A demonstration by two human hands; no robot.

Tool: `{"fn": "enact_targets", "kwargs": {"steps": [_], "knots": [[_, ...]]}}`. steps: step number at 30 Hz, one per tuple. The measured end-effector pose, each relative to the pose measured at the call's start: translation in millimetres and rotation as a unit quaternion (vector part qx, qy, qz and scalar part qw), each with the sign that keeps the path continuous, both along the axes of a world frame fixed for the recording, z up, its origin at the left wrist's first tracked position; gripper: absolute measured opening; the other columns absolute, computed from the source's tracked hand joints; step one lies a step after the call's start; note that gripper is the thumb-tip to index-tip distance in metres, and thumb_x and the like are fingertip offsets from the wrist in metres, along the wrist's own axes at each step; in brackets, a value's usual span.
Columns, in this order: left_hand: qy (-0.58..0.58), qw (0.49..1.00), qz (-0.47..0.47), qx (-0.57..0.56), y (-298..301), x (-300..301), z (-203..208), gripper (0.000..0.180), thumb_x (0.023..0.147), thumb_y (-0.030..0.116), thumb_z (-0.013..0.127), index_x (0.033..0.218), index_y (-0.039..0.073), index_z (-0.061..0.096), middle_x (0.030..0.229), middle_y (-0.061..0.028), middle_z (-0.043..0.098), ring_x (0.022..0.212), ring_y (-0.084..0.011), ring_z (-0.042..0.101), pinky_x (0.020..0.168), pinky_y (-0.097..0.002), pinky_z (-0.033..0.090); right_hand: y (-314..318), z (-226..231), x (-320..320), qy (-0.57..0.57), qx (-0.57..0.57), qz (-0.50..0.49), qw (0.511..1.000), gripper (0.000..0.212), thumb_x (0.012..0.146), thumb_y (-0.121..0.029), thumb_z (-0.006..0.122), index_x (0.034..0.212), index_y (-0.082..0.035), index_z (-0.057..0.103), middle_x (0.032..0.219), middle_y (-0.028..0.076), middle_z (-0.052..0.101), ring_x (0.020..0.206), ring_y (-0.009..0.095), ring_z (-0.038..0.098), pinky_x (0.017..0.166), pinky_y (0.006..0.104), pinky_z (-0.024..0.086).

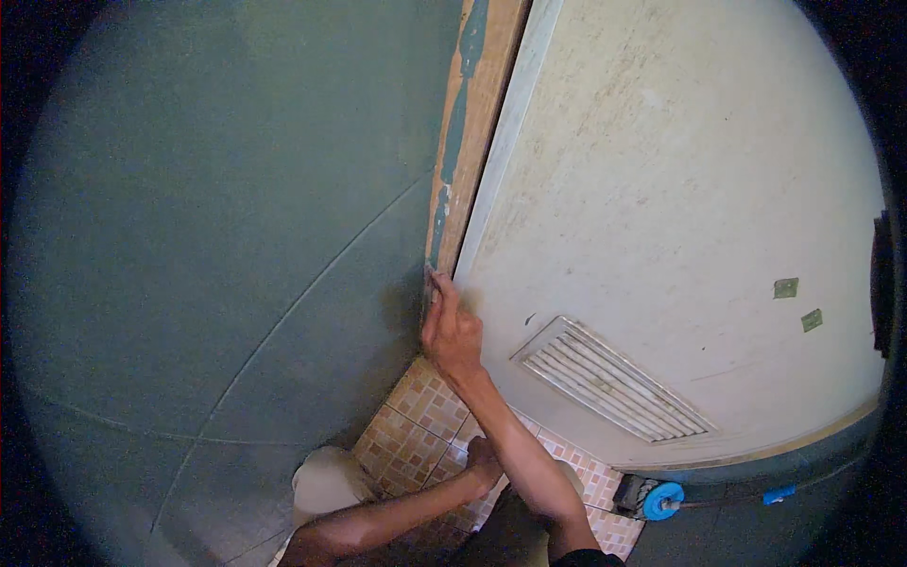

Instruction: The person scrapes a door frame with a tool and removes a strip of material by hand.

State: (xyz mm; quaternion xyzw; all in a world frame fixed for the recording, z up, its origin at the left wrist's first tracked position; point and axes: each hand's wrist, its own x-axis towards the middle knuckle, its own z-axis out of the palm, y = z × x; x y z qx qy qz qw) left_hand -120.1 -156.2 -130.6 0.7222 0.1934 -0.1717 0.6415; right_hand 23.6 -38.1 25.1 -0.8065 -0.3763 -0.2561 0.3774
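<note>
My right hand (453, 331) reaches up to the wooden door frame (465, 180), its fingers pinched together at the frame's left edge. Whatever is between those fingertips is too small to make out. Bare wood shows on the frame, with patches of blue-green paint and a few pale spots. Lower down, my left hand (484, 463) is closed beside my right forearm, which partly covers it. It is held above the tiled floor (416, 416), near my knees, and I cannot see what it holds, if anything.
A dark green wall (236, 189) fills the left side, crossed by thin raised lines. On the right stands a stained pale door (661, 189) with a slatted vent (614, 383). A blue round object (663, 501) sits by the door's lower right.
</note>
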Motion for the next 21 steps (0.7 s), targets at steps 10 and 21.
{"fn": "enact_targets", "kwargs": {"steps": [10, 21], "knots": [[-0.050, 0.990, 0.095, -0.094, -1, -7, 8, 0.033, 0.091, 0.032, 0.054, 0.095, 0.000, 0.058, 0.090, -0.0060, 0.061, 0.082, -0.0149, 0.056, 0.070, -0.0356, 0.046, -2, -33, -2, 0.033, -0.109, -0.016, 0.993, 0.039, 0.084, -0.002, 0.053, 0.123, -0.003, 0.046, 0.065, 0.018, 0.060, 0.053, 0.035, 0.060, 0.047, 0.0458, 0.048], [-0.100, 0.981, -0.069, 0.150, -1, -4, -5, 0.026, 0.092, 0.027, 0.050, 0.090, 0.003, 0.060, 0.081, -0.0053, 0.062, 0.075, -0.0164, 0.056, 0.067, -0.0370, 0.046, -3, -9, -1, 0.017, -0.066, -0.050, 0.996, 0.036, 0.086, -0.005, 0.053, 0.121, -0.008, 0.049, 0.058, 0.014, 0.058, 0.049, 0.031, 0.060, 0.044, 0.0432, 0.047]]}}
